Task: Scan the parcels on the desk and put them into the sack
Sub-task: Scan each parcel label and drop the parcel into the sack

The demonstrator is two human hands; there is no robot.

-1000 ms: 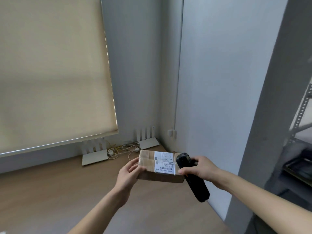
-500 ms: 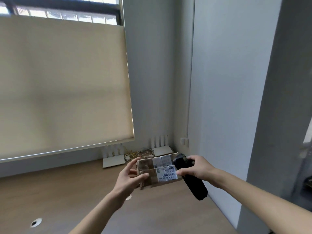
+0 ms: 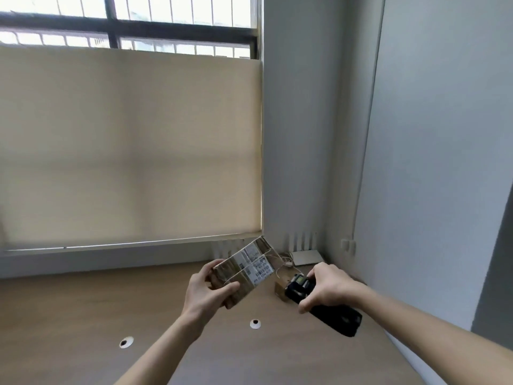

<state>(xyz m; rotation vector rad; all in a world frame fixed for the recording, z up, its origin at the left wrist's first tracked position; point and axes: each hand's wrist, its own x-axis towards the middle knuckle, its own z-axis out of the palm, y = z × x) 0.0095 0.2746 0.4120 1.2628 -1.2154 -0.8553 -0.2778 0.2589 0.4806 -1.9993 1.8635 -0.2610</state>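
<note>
- Since a second ago, the scanner [image 3: 323, 307] has pulled back rightward off the parcel [image 3: 244, 270]
- Left hand [image 3: 206, 294] grips the parcel, label tilted toward the scanner
- Right hand [image 3: 329, 290] grips the scanner, lying just right of the parcel

A plain office corner used for parcel handling
A wooden desk [image 3: 83, 315] with cable holes [image 3: 126, 342], a router [image 3: 306, 257] by grey walls, a beige roller blind [image 3: 130, 145] over the barred window [image 3: 125, 26]
</note>
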